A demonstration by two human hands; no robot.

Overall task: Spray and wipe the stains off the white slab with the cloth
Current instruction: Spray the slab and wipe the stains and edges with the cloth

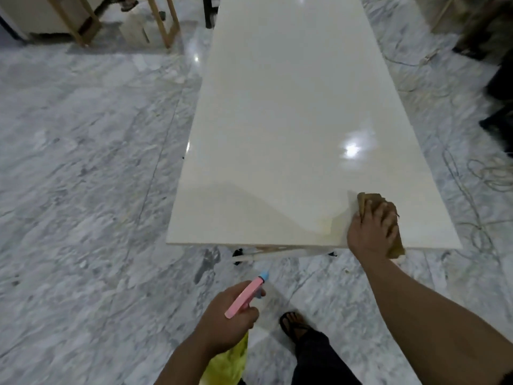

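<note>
Hands first: the right hand (372,232) lies flat, fingers spread and fairly straight, pressing a brown cloth (388,218) onto the white slab (291,120) at its near right corner. The cloth shows beyond the fingertips and along the hand's right side, and its lower end hangs just over the slab's near edge. The right forearm reaches in from the lower right of the view, stretched forward and slightly left, the wrist crossing the slab's near edge.

The left hand (227,320) is held lower and nearer the body, off the slab and above the floor. Its fingers are curled around a spray bottle (244,298) with a pink head and a pale blue nozzle; the nozzle points up and forward toward the slab's near edge. The bottle's yellow-green body hangs below the fist, partly hidden by the hand and wrist. The left forearm rises from the bottom of the view.

A faint yellowish smear sits on the slab just left of the right hand, near the front edge. The rest of the slab is glossy, with a bright light reflection right of centre. The slab is long and runs away from the person.

Below, a foot in a dark sandal (294,326) and a dark trouser leg stand on the grey marble floor (83,176). Cables (483,173) lie looped on the floor to the right of the slab, and wooden frames (163,20) stand at the far left.
</note>
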